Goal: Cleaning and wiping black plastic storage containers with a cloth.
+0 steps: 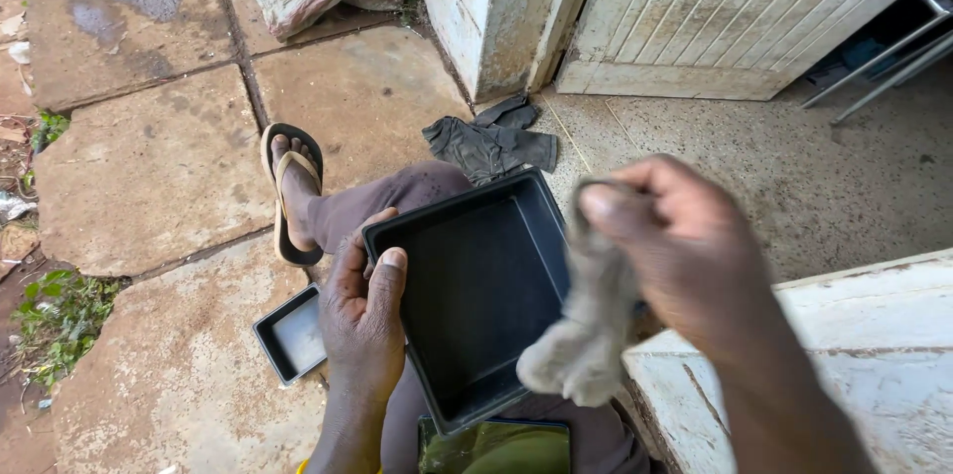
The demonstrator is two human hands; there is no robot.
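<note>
Gripping the near-left rim of a square black tray (486, 285), our left hand (362, 320) closes thumb over the edge and fingers underneath, which keeps the tray tilted on our lap with its hollow facing up toward us. Our right hand (685, 256) pinches a grey cloth (586, 325) at its top, fingers shut on it, so the loose end hangs down over the tray's right rim, just beside the inside wall. A smaller black tray (293, 335) lies flat on the stone paving just left of our left hand. Beyond both hands, a dark rag (491, 141) sits crumpled on the ground by the doorway, and our sandalled foot (293, 191) rests beyond the left hand
</note>
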